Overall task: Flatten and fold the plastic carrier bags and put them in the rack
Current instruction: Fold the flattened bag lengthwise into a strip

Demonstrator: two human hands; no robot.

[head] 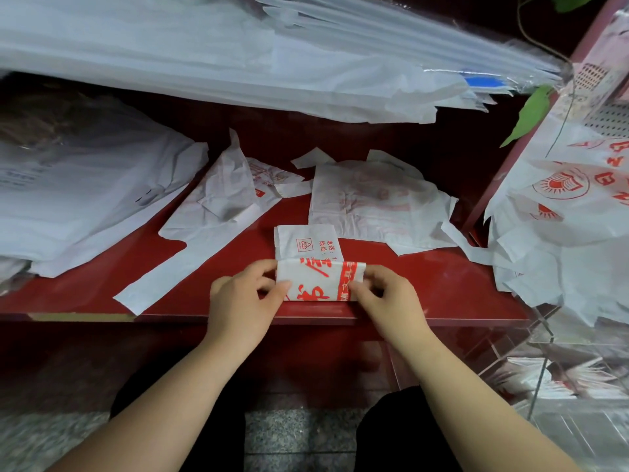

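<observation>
Bare red shelf [435, 284] open at the front on either side of the folded bag [316, 279], which the left hand [238, 301] and right hand [391, 298] pinch at front centre; left gap crossed by the handle strip of a flattened bag [211, 212]. Back half blocked by a crumpled bag [374, 202] and, far left, a pile of white bags [85, 199]. Headroom low under an overhanging stack of bags [204, 56]; right side walled by hanging printed bags [561, 216].
</observation>
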